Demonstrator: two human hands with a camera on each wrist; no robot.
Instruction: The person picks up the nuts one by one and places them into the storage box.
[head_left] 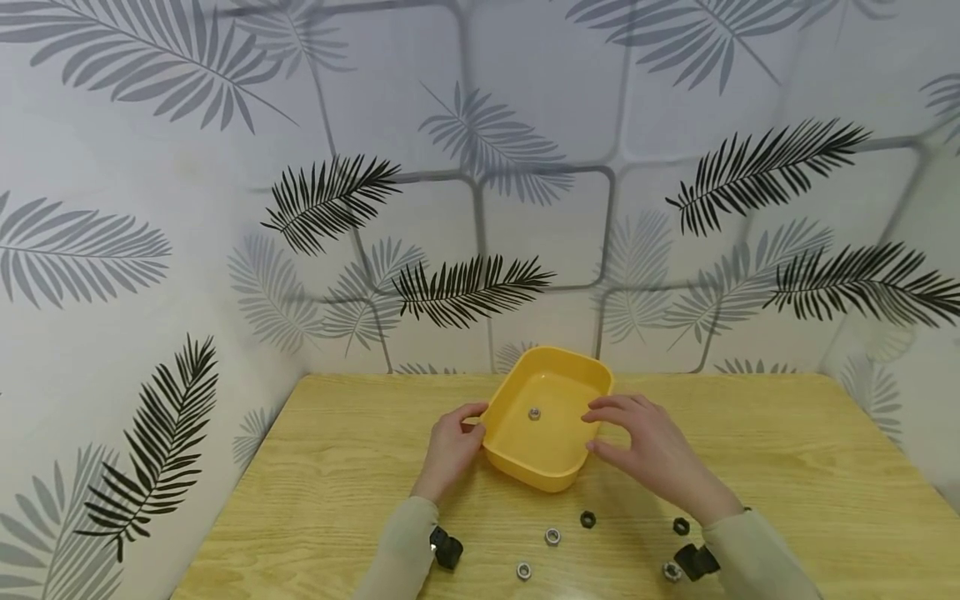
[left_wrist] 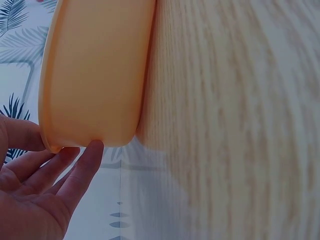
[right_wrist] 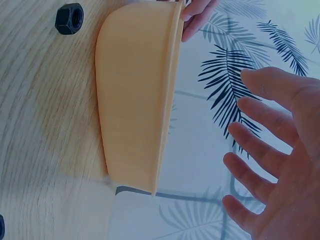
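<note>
Here, viewed from the head camera, the wooden table (head_left: pixel 315 500) stands against a wall papered with leaf prints; at left centre the left hand (head_left: pixel 450 450) rests against the near left rim of the yellow tray (head_left: pixel 525 454), thumb over the edge and fingers (left_wrist: pixel 82 167) straight against the outer wall, as the left wrist view confirms; the hand touches rather than clasps the tray. The tray sits at mid-table, turned at an angle to the table's edge, and holds a single silver nut (head_left: pixel 535 413) on its floor. To the right, the right hand (head_left: pixel 652 454) hovers over the tray's right rim, fingers (right_wrist: pixel 260 150) spread and relaxed, holding nothing; the right wrist view shows clear space between these fingers and the tray wall.

Along the near edge lie loose nuts, left to right: a silver nut (head_left: pixel 523 571) nearest the viewer; another silver nut (head_left: pixel 552 536) just beyond it; a black nut (head_left: pixel 588 519) close to the tray's near corner; a further silver nut (head_left: pixel 670 571) beside the right sleeve; a second black nut (head_left: pixel 681 526) near the right wrist.
</note>
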